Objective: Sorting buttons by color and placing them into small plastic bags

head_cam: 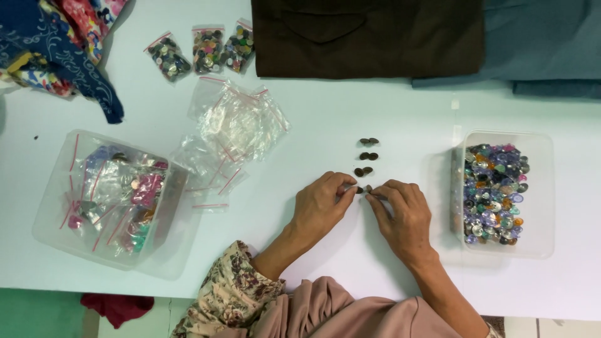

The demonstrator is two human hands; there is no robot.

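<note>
1. Currently your left hand (322,203) and right hand (404,216) meet fingertip to fingertip near the middle of the white surface (350,112).
2. Each hand pinches a small brown button; this pair of buttons (364,188) sits right between your fingertips, the two touching or nearly so. Whether they rest on the surface or are lifted off it cannot be told.
3. Just beyond your fingertips, three more pairs of brown buttons (367,156) lie in a short column running away from you, each pair side by side.
4. Right of your right hand, near but apart from it, stands a clear plastic box (538,188) holding mixed coloured buttons (494,194), mostly purple, silver and orange.
5. Left of your left hand, well apart, a larger clear tub (56,219) holds small zip bags, with loose empty zip bags (241,122) scattered beside it.
6. Along the far edge: three filled button bags (206,51), a folded brown cloth (369,37), teal cloth (544,44) and patterned fabric (59,47).
</note>
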